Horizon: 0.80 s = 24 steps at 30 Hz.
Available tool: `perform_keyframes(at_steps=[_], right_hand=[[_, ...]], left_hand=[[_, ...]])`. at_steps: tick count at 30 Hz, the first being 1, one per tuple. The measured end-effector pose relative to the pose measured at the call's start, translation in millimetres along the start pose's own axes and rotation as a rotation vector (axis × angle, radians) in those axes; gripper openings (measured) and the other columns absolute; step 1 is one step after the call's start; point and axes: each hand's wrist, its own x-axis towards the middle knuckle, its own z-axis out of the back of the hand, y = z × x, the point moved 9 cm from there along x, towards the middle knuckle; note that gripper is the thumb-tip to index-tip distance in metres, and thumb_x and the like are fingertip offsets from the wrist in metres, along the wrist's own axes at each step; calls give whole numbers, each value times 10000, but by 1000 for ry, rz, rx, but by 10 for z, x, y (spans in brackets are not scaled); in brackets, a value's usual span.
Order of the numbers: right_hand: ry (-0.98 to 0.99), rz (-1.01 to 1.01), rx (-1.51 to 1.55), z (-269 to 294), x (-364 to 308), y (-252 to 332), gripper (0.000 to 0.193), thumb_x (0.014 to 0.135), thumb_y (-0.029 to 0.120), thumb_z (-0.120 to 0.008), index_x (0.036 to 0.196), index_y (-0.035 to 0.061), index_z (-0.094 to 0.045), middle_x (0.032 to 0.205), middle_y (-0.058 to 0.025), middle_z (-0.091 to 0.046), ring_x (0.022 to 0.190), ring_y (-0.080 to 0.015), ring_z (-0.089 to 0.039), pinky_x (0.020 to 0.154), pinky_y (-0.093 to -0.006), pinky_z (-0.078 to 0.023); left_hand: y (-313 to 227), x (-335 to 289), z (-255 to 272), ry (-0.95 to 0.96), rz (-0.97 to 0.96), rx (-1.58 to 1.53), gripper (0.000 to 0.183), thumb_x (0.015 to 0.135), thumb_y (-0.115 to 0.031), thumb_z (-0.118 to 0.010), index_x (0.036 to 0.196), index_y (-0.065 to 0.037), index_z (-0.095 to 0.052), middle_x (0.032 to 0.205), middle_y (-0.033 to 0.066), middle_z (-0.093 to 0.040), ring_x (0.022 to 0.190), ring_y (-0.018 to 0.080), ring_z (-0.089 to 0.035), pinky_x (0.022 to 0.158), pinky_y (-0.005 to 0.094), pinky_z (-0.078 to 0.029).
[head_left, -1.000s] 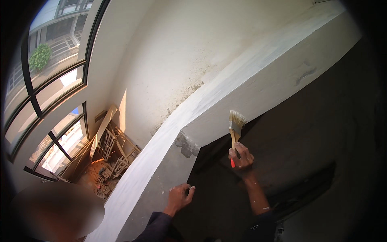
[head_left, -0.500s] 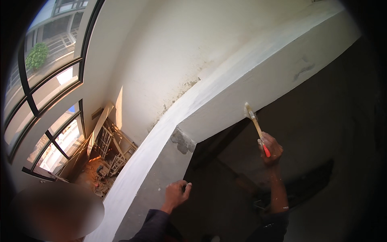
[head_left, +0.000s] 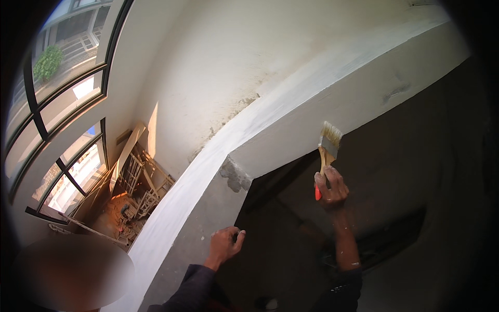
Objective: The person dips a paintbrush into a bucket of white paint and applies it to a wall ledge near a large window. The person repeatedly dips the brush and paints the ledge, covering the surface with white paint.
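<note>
My right hand [head_left: 332,190] is closed round the wooden handle of a flat paintbrush [head_left: 330,140], whose handle end is red. Its pale bristles point up, with their tips at the lower edge of the white-painted beam face [head_left: 296,140]. Flecks of paint dot the right forearm. Lower and to the left, my left hand [head_left: 224,246] is at the edge of the grey, unpainted beam side [head_left: 200,234], fingers curled and thumb beside them. A dark grey patch [head_left: 235,176] marks the corner where the two faces meet.
A white ledge [head_left: 208,166] runs diagonally along the beam's top, below a pale wall [head_left: 208,62] with flaking spots. At left are dark-framed windows [head_left: 36,117]. Far below lie wooden planks and frames [head_left: 138,174]. Beneath the beam it is dark. A blurred shape covers the lower left.
The paintbrush has turned in my right hand, from its narrow side to its broad face, and shifted slightly up and left. My left hand stays at about the same place on the beam.
</note>
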Motion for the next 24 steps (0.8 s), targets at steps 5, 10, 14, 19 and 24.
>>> perform_keyframes(at_steps=[5, 10, 14, 19, 24], right_hand=[[36, -13, 212, -542, -287, 944, 156, 813, 130, -641, 965, 126, -674, 977, -81, -650, 920, -255, -657, 705, -321, -582], [47, -53, 385, -808, -374, 1389, 160, 804, 117, -640, 962, 115, -662, 977, -86, -649, 896, -236, -658, 700, -309, -579], [68, -77, 531, -945, -388, 1478, 143, 806, 82, -649, 948, 83, -639, 963, -86, -660, 868, -235, -676, 686, -315, -577], [-12, -173, 660, -909, -61, 964, 146, 812, 76, -695, 932, 30, -627, 915, -103, -679, 813, -266, -687, 653, -339, -573], [-95, -286, 555, -445, 582, -18, 156, 830, 80, -708, 927, 4, -613, 856, -134, -674, 754, -310, -685, 616, -369, -566]], left_hand=[[-5, 10, 12, 21, -2, -12, 265, 860, -264, -636, 704, -50, -622, 659, 144, -609, 603, 360, -594, 558, 428, -458], [24, -2, -19, 36, 9, -9, 262, 859, -260, -631, 718, -39, -631, 664, 151, -609, 611, 367, -596, 567, 433, -465], [34, -2, -33, 11, -34, 8, 257, 854, -261, -635, 728, -37, -644, 675, 155, -621, 618, 370, -604, 570, 435, -472], [71, -10, -75, 25, -26, 28, 262, 856, -271, -636, 733, -41, -648, 681, 161, -629, 622, 368, -611, 566, 438, -474], [37, -18, -46, 3, -30, 23, 272, 867, -278, -636, 732, -42, -639, 679, 161, -628, 622, 369, -611, 564, 438, -471]])
